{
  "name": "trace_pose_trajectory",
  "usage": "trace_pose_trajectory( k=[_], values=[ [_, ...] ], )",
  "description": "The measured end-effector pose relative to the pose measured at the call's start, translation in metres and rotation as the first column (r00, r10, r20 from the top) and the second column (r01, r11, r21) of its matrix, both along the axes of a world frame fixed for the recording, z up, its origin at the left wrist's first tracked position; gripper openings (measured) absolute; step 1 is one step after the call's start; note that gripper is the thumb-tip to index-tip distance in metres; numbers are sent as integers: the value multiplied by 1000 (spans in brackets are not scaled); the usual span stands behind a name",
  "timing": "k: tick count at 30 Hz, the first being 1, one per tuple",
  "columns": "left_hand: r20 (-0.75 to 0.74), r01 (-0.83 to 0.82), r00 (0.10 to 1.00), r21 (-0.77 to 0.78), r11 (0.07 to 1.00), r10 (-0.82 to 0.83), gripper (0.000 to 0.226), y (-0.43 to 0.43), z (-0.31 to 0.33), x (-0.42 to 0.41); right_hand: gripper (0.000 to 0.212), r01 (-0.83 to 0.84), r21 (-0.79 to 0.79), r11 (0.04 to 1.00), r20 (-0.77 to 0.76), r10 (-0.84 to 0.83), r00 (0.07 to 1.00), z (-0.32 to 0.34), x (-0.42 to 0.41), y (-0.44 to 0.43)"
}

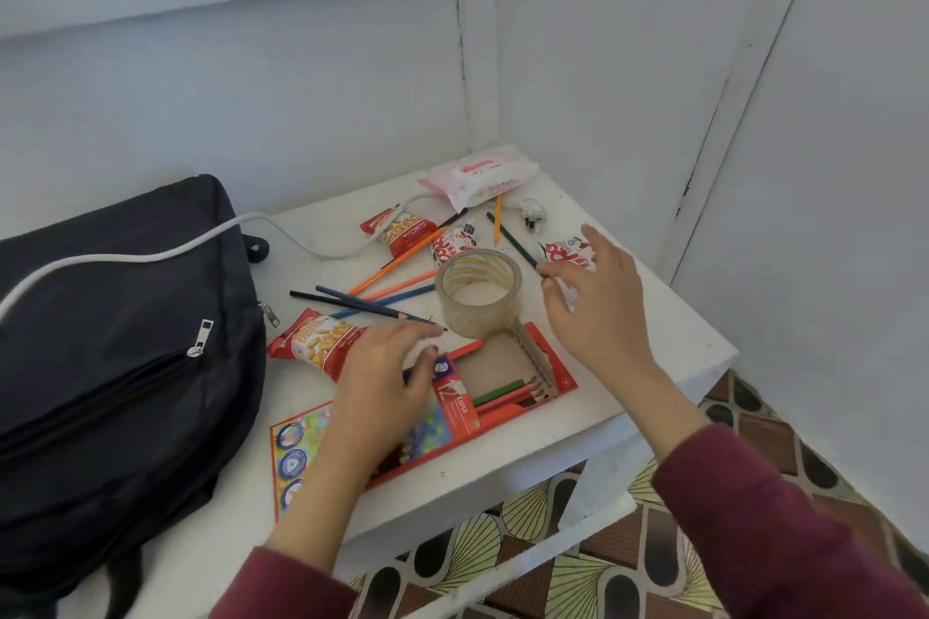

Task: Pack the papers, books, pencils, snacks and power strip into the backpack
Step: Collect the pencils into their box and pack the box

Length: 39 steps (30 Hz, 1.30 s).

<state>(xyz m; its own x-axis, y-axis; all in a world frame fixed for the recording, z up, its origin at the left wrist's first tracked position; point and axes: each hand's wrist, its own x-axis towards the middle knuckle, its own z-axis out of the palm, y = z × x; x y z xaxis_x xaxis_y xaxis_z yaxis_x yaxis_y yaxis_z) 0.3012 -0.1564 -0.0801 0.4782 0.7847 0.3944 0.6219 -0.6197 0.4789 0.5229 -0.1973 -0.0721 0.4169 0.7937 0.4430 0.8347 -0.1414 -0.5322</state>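
While both hands hover over the white table (668, 357), neither one holds anything. My left hand (382, 387) hangs palm down over the open red pencil box (495, 362), its fingers loosely curved. Their tips are just beside the point of a black pencil (352, 303); I cannot tell if they touch it. A peanut packet (314, 342) lies just left of that hand, its near end tucked under my thumb side.

My right hand (598, 312) is spread wide, fingers apart, just right of the tape roll (480, 292), which stands at the box's far edge. Near my fingertips lie a green pencil (513, 241) and a red-and-white wrapper (565, 251), partly hidden by the hand; whether I touch either is unclear.

Between the hands and beyond them, an orange pencil (397, 261) and a blue pencil (387, 299) lie loose and crossed. A 2nd peanut packet (399, 231) sits farther back, a wipes pack (482, 176) is in the far corner, and a plug (530, 211) lies just beside it.

A dark backpack (125, 367) lies on the table well left of my left hand. A white cable (151, 257) is draped over its top and runs on toward the far corner.
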Motion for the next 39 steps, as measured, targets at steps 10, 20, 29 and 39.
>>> trace_pose_trajectory(
  k=[10, 20, 29, 39],
  values=[
    [-337, -12, 942, -5, 1000, 10, 27, 50, 11, -3, 28, 103, -301, 948, 228, -34, 973, -14, 6, 31],
    [-269, 71, 962, 80, 994, -47, 14, 62, 3, 3, 27, 142, -253, 957, 104, -119, 987, -10, 0, 25],
    [-14, 59, 998, 237, 970, -57, 14, 46, 6, 3, 5, 94, 346, 934, -519, 108, 848, 19, -1, -11],
    [644, -105, 762, 233, 967, -72, 14, 0, 52, 27, 17, 364, 564, 741, -754, 282, 593, 30, 1, -46]
  ],
)
